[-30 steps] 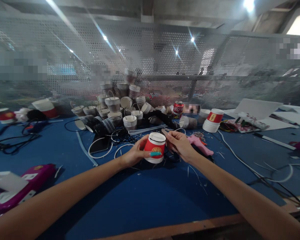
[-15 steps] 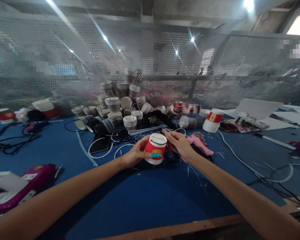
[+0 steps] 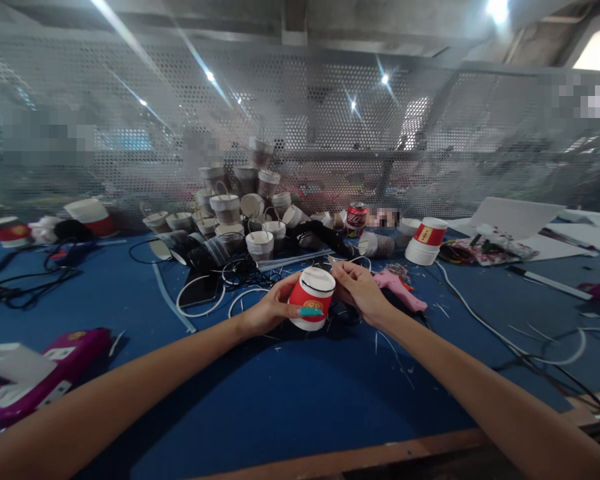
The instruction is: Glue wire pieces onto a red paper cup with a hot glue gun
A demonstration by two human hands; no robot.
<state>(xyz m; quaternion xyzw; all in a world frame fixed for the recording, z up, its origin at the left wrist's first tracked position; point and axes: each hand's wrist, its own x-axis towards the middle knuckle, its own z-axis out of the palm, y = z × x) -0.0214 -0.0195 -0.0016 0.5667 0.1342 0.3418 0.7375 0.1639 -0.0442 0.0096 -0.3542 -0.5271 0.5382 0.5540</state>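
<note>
Grasped in the left hand [image 3: 271, 309], the red cup [image 3: 313, 297] leans its top toward the right hand [image 3: 363, 291], which pinches a thin piece [image 3: 332, 262] just beside the cup's upper edge.

Bare and slanting inward from the lower corners, the left forearm [image 3: 145, 383] and right forearm [image 3: 460, 367] roughly mirror each other. The left hand [image 3: 270, 310] curls in a grip, its thumb [image 3: 295, 311] stretched across the front, tipped with a long teal nail [image 3: 311, 312]. Near it, the right hand [image 3: 356, 288] bends its fingers inward, the tips drawn together in a pinch.
</note>
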